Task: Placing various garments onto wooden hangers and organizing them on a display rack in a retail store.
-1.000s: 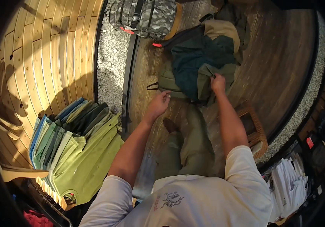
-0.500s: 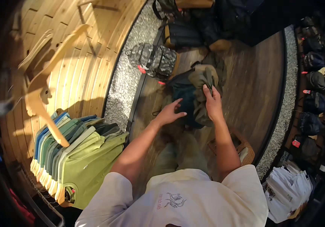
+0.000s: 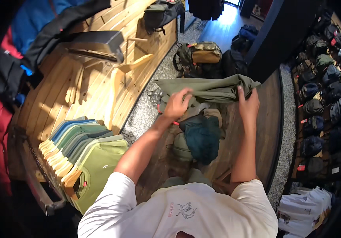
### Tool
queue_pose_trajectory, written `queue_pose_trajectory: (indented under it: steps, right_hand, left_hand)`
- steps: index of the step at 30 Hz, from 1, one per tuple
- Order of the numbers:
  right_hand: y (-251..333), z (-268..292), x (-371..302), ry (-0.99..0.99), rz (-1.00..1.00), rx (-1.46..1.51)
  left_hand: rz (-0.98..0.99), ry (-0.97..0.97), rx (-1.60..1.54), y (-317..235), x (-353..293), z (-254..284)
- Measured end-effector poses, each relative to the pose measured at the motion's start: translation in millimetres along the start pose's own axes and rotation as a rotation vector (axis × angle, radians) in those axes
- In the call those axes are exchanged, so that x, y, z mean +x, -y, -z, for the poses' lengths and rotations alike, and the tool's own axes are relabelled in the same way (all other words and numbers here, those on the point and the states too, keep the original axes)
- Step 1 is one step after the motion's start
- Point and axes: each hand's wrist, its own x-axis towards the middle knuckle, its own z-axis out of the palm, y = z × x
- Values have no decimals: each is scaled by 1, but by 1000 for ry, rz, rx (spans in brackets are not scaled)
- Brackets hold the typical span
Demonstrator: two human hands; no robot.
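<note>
My right hand [image 3: 249, 104] is closed on the gathered right end of an olive-green garment [image 3: 214, 88], with its thumb on the cloth. The garment stretches out to the left in the air; its exact kind is hard to make out. My left hand [image 3: 177, 105] is at the garment's lower left edge, thumb and fingers apart, the fingertips blurred. Below, a dark teal piece of clothing [image 3: 203, 139] lies bunched on a pile. A pale olive cloth item [image 3: 182, 148] shows at the pile's left side.
Shirts on wooden hangers [image 3: 99, 158] hang on a rail at my left. Backpacks [image 3: 206, 53] stand on the floor ahead, near a dark pillar [image 3: 269, 35]. Rows of bags [image 3: 317, 87] line the right wall. White shirts [image 3: 305, 208] hang at the lower right.
My right hand has lifted the olive garment off the pile, up and to the right, and it has spread out sideways. My left hand has moved up toward it. The view has tilted upward.
</note>
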Motion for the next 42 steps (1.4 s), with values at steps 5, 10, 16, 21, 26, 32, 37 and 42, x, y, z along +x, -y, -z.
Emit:
queue_pose_trajectory:
  steps: [5, 10, 16, 21, 26, 32, 37, 42]
  right_hand:
    - [70, -21, -50, -134, 359, -490]
    - [111, -59, -79, 343, 515, -2]
    - [75, -88, -38, 588, 201, 400]
    - [89, -98, -10, 658, -11, 628]
    - [69, -75, 37, 669, 64, 626]
    - [61, 21, 72, 923, 376, 76]
    - [60, -10, 43, 1031, 479, 245]
    - [41, -61, 28, 1143, 211, 377]
  left_hand:
    - [-23, 8, -55, -57, 38, 53]
    - [-168, 180, -41, -80, 41, 87]
    - [106, 13, -31, -88, -17, 107]
    - [457, 268, 148, 8, -111, 60]
    - [582, 15, -41, -14, -89, 32]
    - [155, -401, 134, -61, -51, 63]
    - [-170, -237, 336, -117, -20, 37]
    - [-45, -368, 291, -114, -46, 27]
